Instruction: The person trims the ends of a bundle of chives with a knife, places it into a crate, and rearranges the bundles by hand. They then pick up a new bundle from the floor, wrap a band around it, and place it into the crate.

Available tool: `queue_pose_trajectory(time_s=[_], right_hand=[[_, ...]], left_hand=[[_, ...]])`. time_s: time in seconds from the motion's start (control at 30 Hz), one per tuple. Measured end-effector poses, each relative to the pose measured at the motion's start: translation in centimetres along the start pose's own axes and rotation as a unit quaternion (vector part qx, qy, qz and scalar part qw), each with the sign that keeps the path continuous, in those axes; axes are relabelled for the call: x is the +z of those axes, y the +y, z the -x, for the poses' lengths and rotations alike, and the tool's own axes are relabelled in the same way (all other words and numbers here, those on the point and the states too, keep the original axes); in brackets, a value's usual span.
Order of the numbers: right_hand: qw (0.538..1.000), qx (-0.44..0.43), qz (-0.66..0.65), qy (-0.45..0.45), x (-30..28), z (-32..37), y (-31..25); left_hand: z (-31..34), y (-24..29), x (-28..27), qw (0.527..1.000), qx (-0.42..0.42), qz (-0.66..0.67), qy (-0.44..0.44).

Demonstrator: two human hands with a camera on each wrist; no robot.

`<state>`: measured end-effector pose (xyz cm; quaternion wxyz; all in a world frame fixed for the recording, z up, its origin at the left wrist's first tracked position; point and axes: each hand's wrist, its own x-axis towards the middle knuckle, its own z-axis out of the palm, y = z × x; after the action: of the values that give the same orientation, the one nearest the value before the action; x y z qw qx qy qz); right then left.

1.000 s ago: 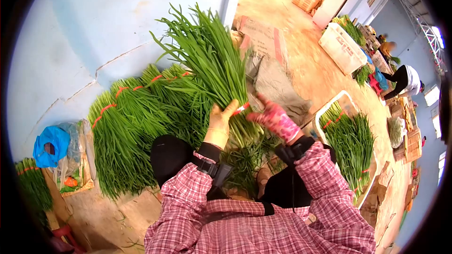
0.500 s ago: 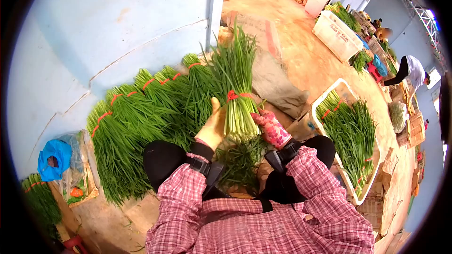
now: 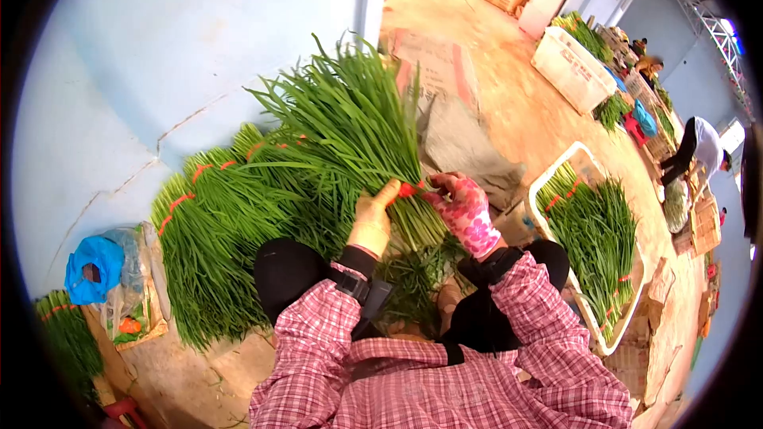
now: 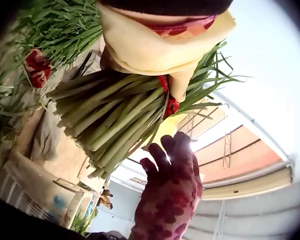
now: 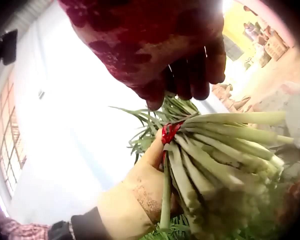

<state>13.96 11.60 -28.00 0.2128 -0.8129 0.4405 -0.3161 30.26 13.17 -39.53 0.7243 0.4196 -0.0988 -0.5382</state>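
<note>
A thick bunch of chives [image 3: 350, 123] leans up and left in the head view, its pale cut ends toward the person. My left hand [image 3: 372, 221], in a cream glove, grips it beside the red tie [image 5: 171, 132], thumb along the band. At the tie's other side is my right hand [image 3: 467, 210], in a pink flowered glove. Its fingers bend loosely near the tie, with nothing held between them in the left wrist view. The knot shows in both wrist views. Part of the left hand's fingers is hidden behind the stems.
Several tied chive bunches [image 3: 218, 230] lie along the blue wall at left. A white crate [image 3: 604, 342] with more chives stands right of the knee. Grey sacking [image 3: 465, 143] lies ahead, loose greens [image 3: 417, 282] between the legs, and a blue bag [image 3: 94, 270] far left.
The bunch stood upright half a second ago between both hands; now it leans left. The left hand has moved up to the tie, and the right hand has risen from the lower stems toward it.
</note>
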Motion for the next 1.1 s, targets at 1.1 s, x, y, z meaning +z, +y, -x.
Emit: queue_pose_trajectory(time_s=[1.1], right_hand=[[0.884,0.078,-0.202,-0.413,-2.8,2.1,-4.0]], left_hand=[[0.5,2.0,-0.9,0.997,0.029,0.045,-0.046]])
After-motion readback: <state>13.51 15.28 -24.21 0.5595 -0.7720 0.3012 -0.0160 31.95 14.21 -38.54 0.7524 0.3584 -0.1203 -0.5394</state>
